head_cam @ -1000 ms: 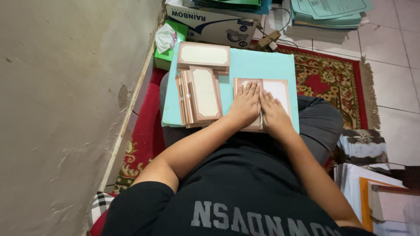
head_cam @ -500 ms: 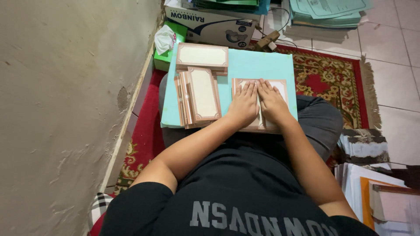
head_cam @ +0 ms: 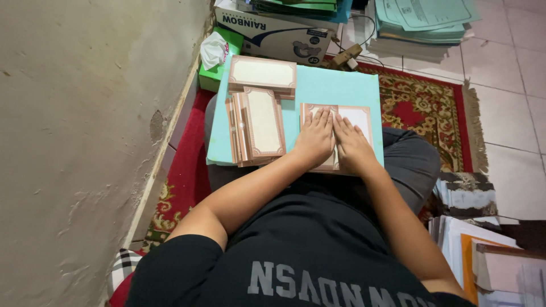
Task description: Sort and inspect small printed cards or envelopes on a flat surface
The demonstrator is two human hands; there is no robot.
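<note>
A light blue board rests across my lap. On it lies a white card with a brown ornate border. My left hand and my right hand press flat on this card, side by side, fingers stretched forward and holding nothing. To the left of my hands sits a stack of the same bordered cards, standing lengthwise. Another stack of bordered cards lies crosswise at the board's far left corner.
A beige wall runs along the left. A green tissue box and a long white cardboard box sit beyond the board. Green paper piles lie on the tiled floor. Paper stacks stand at right on the red patterned rug.
Both hands have slid slightly along the card while staying flat on it. The view shifted a little; the stacks have not moved.
</note>
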